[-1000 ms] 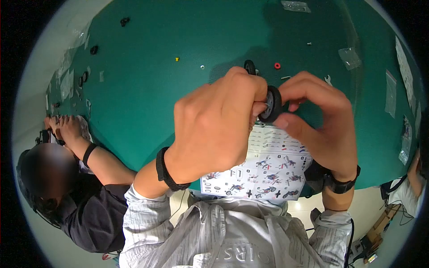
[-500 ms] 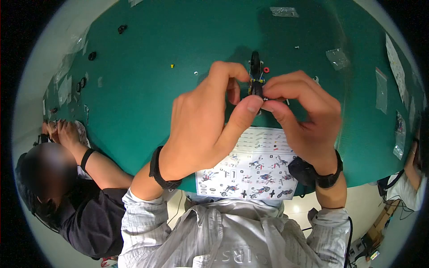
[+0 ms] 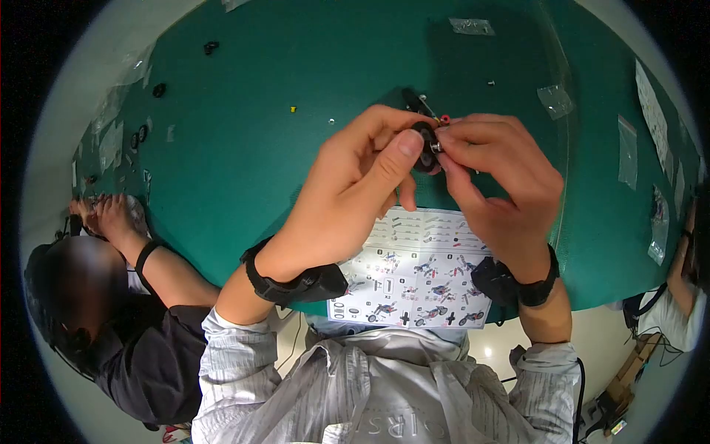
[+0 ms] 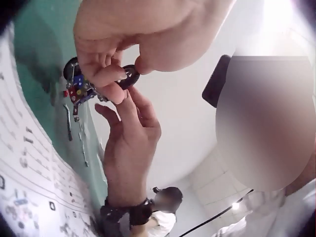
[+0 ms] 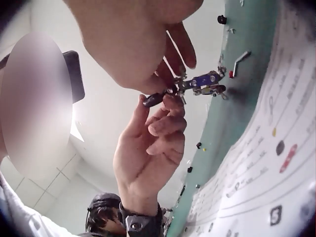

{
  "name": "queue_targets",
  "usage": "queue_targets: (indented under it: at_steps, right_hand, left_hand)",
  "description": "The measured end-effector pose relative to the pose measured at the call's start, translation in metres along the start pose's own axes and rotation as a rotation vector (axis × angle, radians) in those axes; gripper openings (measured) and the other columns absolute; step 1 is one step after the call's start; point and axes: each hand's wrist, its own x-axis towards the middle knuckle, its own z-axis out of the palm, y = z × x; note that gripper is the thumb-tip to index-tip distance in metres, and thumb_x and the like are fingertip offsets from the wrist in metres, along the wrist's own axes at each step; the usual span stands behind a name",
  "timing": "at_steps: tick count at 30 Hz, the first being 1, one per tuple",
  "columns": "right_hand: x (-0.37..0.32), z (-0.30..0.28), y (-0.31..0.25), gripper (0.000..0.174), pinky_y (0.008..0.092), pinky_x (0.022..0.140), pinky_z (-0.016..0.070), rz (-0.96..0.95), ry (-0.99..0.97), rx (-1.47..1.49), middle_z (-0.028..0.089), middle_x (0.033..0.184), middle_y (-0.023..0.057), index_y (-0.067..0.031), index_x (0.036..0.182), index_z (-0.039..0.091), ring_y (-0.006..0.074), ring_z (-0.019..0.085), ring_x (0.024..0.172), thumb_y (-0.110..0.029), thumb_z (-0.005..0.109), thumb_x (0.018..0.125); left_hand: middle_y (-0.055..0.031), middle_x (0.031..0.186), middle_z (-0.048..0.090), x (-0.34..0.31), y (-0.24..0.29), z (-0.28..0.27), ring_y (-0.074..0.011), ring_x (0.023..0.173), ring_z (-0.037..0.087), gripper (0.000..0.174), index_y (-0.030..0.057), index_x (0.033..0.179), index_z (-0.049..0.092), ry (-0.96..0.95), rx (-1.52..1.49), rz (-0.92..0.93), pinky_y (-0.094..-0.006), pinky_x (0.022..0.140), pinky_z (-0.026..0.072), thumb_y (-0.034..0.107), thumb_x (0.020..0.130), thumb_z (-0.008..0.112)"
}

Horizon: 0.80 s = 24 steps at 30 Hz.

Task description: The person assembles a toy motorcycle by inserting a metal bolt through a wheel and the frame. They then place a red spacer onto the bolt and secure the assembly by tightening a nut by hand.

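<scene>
Both hands hold a small toy motorcycle model above the table, its blue beam [image 5: 205, 80] and metal frame showing in the wrist views. My left hand [image 3: 344, 189] grips the near black wheel [image 3: 424, 159], thumb on the tyre and fingers behind. From the other side my right hand [image 3: 506, 166] pinches with thumb and index at a small silver fastener [image 3: 436, 147] by the wheel's hub. The far wheel [image 3: 410, 98] sticks out beyond the fingers. A red ring [image 3: 445, 119] shows just past the right fingertips. Much of the frame is hidden by fingers in the head view.
A printed instruction sheet [image 3: 414, 285] lies at the table's near edge. Farther out are a yellow piece [image 3: 293, 109], a silver nut [image 3: 331, 121], a screw [image 3: 491, 83] and a plastic bag [image 3: 555, 101]. Another person's hand [image 3: 115, 218] works at the left.
The model has been turned in the hands, from wheel edge-on to hub facing right. The left thumb has shifted onto the tyre. The right hand, apart from the wheel at first, now pinches at the hub.
</scene>
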Motion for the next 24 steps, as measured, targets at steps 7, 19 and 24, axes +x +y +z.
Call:
queue_targets:
  at_steps: [7,19,24]
  right_hand:
    - [-0.006,-0.001,-0.007,0.030,0.0334,0.063,0.0556,-0.041,-0.010,-0.053,0.070,0.089,0.0080,-0.0065,0.096,0.071,0.0262,0.068,0.072,-0.001,0.080,0.068]
    - [-0.008,-0.004,-0.014,0.027,0.0297,0.057,0.0532,-0.001,0.057,0.103,0.069,0.082,0.0119,-0.0039,0.089,0.067,0.0254,0.067,0.064,0.002,0.080,0.066]
    - [-0.009,-0.002,-0.017,0.026,0.0293,0.057,0.0536,-0.034,0.102,0.012,0.070,0.083,0.0128,-0.0030,0.090,0.066,0.0251,0.068,0.065,0.003,0.079,0.068]
  left_hand:
    - [-0.0045,0.091,0.065,0.000,0.005,-0.004,-0.0087,0.066,0.062,0.031,-0.0019,0.115,0.057,-0.058,-0.166,-0.095,-0.0204,0.050,0.0406,0.028,0.106,0.054]
    - [-0.0072,0.105,0.063,-0.011,0.015,0.007,-0.0091,0.085,0.060,0.045,-0.0009,0.127,0.050,0.086,0.317,0.225,-0.0216,0.066,0.0446,0.014,0.092,0.073]
    - [-0.0064,0.097,0.060,-0.005,-0.001,-0.014,-0.0108,0.077,0.055,0.038,0.0012,0.120,0.055,-0.056,0.425,0.246,-0.0239,0.059,0.0411,0.016,0.090,0.073]
